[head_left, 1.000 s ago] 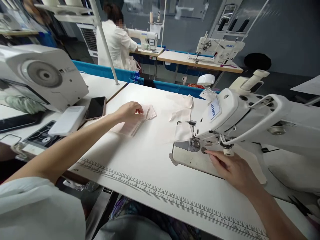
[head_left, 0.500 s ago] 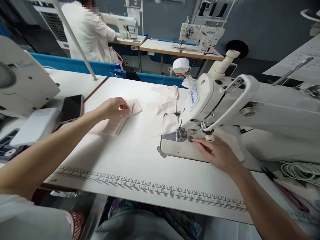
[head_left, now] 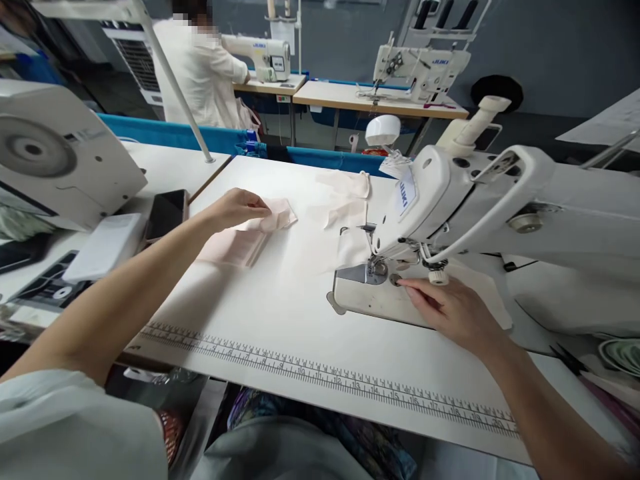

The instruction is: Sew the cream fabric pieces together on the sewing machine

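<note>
My left hand pinches the top of a pale pink fabric piece at the left of the white table. Under it lies a stack of pink fabric. My right hand has its fingertips together on a small round metal disc on the bed of the white sewing machine, right of the presser foot. Pale fabric lies just left of the needle area. More pale pieces lie behind it.
A printed ruler runs along the table's front edge. At the left are a phone, a white box and another machine. Scissors lie at the right. A person sits at a machine behind.
The whole view has shifted, so things appear further right. My left hand has raised the edge of the pink fabric slightly. My right hand stays at the disc.
</note>
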